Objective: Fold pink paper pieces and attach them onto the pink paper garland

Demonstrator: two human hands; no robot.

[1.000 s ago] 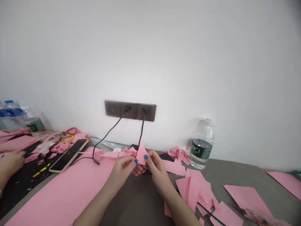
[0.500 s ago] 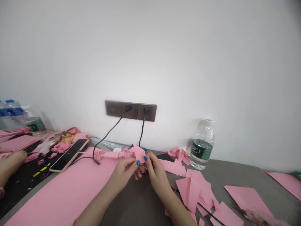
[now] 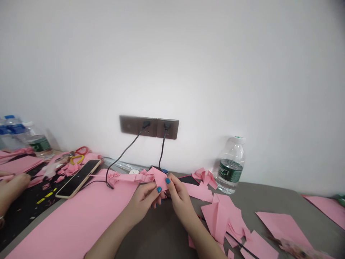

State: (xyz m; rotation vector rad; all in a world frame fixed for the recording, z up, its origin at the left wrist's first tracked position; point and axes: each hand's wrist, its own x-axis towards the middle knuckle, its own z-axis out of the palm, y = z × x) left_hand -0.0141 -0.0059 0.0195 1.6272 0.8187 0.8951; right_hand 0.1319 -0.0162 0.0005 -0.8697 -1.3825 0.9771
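Observation:
Both hands meet at the middle of the table's far side, pinching one small pink piece of paper (image 3: pixel 159 177). My left hand (image 3: pixel 144 199) grips its lower left part between thumb and fingers. At its right edge, my right hand (image 3: pixel 176 189) holds it with thumb and fingertips. The paper has a pointed top corner and looks folded; its underside is hidden by the fingers. Beneath and left of my left hand lies a large pink sheet (image 3: pixel 81 216). Crumpled pink paper bits (image 3: pixel 144 176) lie just behind the hands.
A phone (image 3: pixel 79 178), scissors (image 3: pixel 77 158) and a co-worker's hand (image 3: pixel 14 187) are at left. Black cables run from a wall socket (image 3: pixel 149 127). A water bottle (image 3: pixel 231 165) stands at right, with cut pink paper (image 3: pixel 218 219) spread in front of it.
The view has shifted very slightly. Both hands keep hold of the pink paper, with its tip now slightly lower and my left fingers a little more curled beneath it.

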